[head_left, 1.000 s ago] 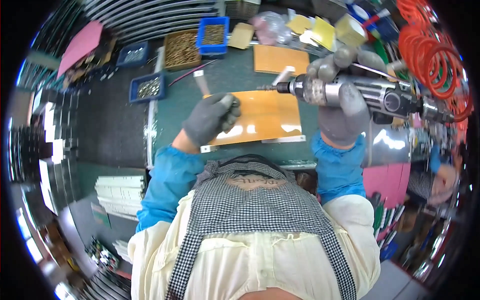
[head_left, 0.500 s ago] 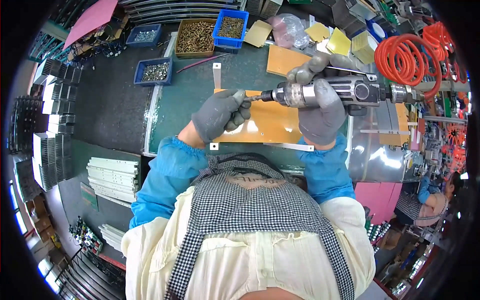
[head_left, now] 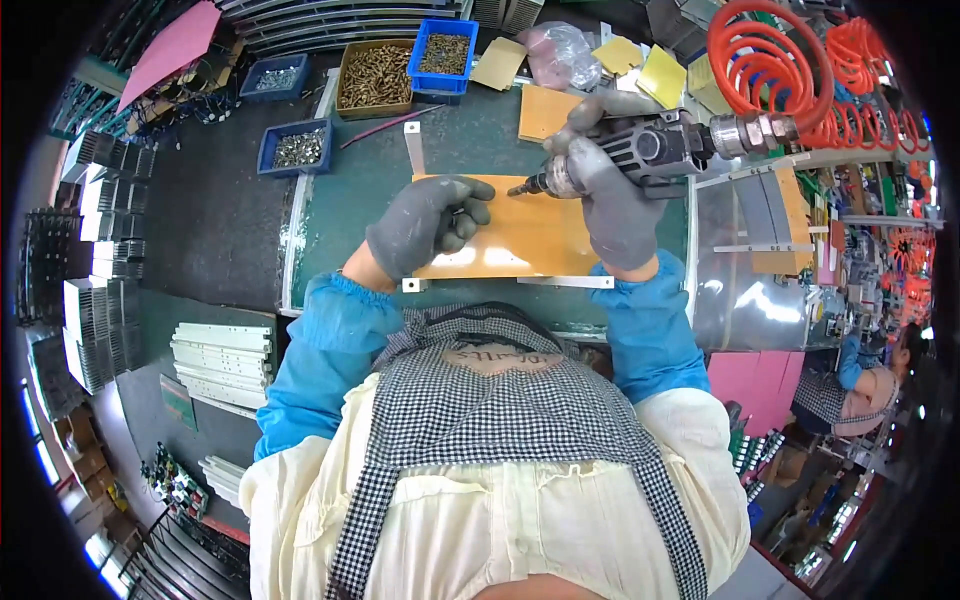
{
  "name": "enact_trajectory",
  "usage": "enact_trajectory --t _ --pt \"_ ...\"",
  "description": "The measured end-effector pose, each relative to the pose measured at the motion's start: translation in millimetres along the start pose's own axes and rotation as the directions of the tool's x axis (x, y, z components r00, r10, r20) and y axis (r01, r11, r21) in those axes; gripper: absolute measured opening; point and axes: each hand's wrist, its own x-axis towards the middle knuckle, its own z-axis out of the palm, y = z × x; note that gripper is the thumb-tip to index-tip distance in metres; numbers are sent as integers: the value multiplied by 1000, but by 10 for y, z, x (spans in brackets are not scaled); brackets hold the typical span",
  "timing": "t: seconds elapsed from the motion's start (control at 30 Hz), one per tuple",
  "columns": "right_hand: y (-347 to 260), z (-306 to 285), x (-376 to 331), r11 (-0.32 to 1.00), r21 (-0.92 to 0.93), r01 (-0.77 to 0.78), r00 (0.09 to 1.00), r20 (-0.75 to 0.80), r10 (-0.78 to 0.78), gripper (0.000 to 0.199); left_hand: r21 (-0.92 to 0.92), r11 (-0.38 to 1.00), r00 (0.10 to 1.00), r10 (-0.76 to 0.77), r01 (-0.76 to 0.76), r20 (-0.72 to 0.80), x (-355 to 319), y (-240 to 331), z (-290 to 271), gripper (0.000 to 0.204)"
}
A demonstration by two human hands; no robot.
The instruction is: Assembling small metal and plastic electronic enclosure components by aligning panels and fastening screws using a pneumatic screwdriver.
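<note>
My right hand (head_left: 622, 215), in a grey glove, grips a silver and black air screwdriver (head_left: 655, 150). Its bit points left and down at the orange panel (head_left: 530, 237) on the green bench. Whether the bit touches the panel I cannot tell. Over the panel's left edge is my left hand (head_left: 425, 225), also gloved. Its index finger reaches toward the bit, with a gap between them. The other fingers curl into the palm, hiding what they may hold. White metal strips (head_left: 414, 148) stick out from under the panel.
Beyond the panel stand a box of brass-coloured screws (head_left: 375, 82), a blue bin (head_left: 444, 54) and a bin of silver parts (head_left: 298, 148). A red coiled hose (head_left: 765, 65) hangs at the upper right. White strips (head_left: 222, 362) are stacked at left. A co-worker (head_left: 850, 390) sits far right.
My left fingers have come off the driver's tip and drawn back left. The driver has tilted, its bit now angled down over the panel. The whole view has shifted slightly.
</note>
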Motion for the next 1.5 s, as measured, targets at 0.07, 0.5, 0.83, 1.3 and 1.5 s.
enact_trajectory --t 0.07,0.5,0.83,1.3,1.5 --pt "14 16 10 1000 9 25 1000 -17 -25 30 -20 1000 1000 3 -3 19 25 -33 -40 35" --pt "52 169 152 975 -218 31 994 107 -8 36 165 986 999 32 -27 -29 -12 -23 19 25" --pt "141 179 159 977 -201 77 990 132 -51 35 140 990 997 42 -31 -72 -19 0 78 23" --pt "-348 362 393 935 185 301 937 125 -326 29 69 992 993 106 -103 -54 10 -56 -23 39" --pt "-46 277 249 961 217 172 970 134 -203 33 1 992 989 123 -124 -83 -15 -55 -11 48"
